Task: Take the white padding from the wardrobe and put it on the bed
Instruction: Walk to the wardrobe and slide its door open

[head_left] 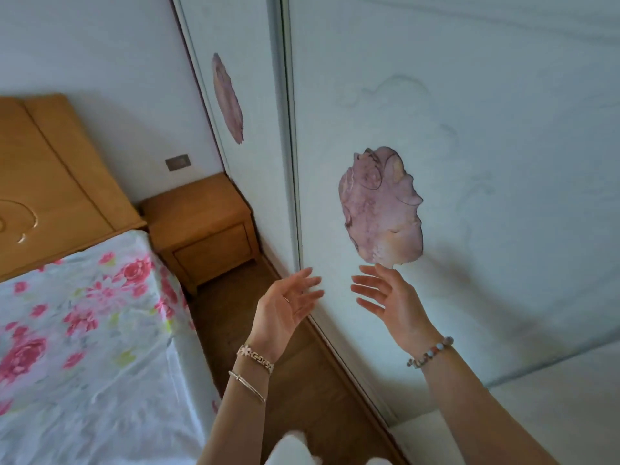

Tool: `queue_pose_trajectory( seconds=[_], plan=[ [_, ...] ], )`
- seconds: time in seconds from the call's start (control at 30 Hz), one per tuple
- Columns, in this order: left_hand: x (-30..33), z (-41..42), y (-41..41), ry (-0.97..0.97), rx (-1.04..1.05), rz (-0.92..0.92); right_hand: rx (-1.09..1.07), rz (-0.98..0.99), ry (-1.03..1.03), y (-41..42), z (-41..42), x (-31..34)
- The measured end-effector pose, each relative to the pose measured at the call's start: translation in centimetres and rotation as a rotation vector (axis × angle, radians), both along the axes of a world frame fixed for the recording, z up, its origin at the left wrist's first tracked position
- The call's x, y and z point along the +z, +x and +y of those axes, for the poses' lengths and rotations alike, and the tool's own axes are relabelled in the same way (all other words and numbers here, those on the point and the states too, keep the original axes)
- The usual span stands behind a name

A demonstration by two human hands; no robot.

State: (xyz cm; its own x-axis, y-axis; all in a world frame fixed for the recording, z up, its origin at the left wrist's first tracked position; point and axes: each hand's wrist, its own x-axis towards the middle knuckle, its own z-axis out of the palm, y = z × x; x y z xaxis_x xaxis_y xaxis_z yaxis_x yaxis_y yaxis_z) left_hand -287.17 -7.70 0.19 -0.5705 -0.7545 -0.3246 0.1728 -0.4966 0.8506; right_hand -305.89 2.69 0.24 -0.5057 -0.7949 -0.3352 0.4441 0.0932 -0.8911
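Nothing of the task looks done yet. The wardrobe (436, 129) fills the right and far side of the view with its sliding doors shut, so the white padding cannot be seen at all; by my judgement it lies behind those doors, though which side is impossible to tell. The bed (84, 330), at the near left under a sheet printed with pink roses, carries no padding. What is left, then, is the whole job: slide a door aside, find the padding, lift it out, carry it left and lay it on the sheet.

Both hands are raised in front of the nearer door, just below its mauve flower decoration (380, 206). The left hand (288, 303) is spread open with the palm turned right and the fingers pointing toward the door's pale frame (295, 196), close to it or perhaps touching (the view does not settle which). The right hand (389, 302) is likewise open and empty, palm facing left, fingers fanned, hovering near the door panel. Neither grips anything. The two palms face each other with a gap between them, a pose that reads as a reach for the door's edge to push it along its track.

A wooden nightstand (201, 223) stands at the far end of the strip of wooden floor between bed and wardrobe.
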Motion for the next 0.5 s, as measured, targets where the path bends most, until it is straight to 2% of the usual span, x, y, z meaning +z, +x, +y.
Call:
queue_pose_trajectory(
  seconds=[0.23, 0.5],
  plan=[
    [0.9, -4.3, -5.9, -0.003, -0.243, -0.019, -0.208, 0.018, -0.027, -1.4, -0.4, 1.1],
    [2.6, -2.4, -13.5, -0.008, -0.51, 0.004, -0.529, 0.034, -0.037, -2.4, 4.5, 1.7]
  ],
)
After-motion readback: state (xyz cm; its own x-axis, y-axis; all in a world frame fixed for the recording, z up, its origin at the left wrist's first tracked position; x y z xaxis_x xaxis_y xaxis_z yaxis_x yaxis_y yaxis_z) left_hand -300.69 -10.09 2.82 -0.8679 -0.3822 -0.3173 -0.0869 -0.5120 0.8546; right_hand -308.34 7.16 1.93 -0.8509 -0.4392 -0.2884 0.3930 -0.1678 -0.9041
